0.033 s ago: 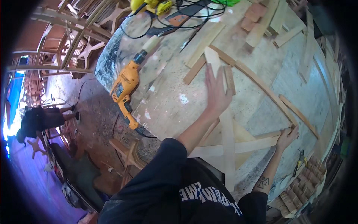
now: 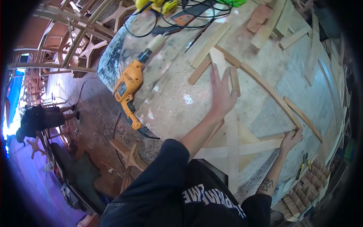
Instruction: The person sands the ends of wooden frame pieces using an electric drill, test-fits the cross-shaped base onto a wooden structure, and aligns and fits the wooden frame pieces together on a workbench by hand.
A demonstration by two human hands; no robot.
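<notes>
My left hand lies with its fingers stretched out along a pale wooden strip that runs from my body toward the far side. Beside its thumb stands a short wooden block. My right hand is closed at a corner where a long brown curved strip meets a pale crosswise strip; the fingertips are partly hidden. Beyond my left hand, a short brown strip and another brown piece meet near the pale strip's end. A light board lies beside them.
A yellow power drill rests at the table's left edge. At the back lie a handsaw and black cables. Pliers and stacked wooden blocks are at the right. A person is at the far left.
</notes>
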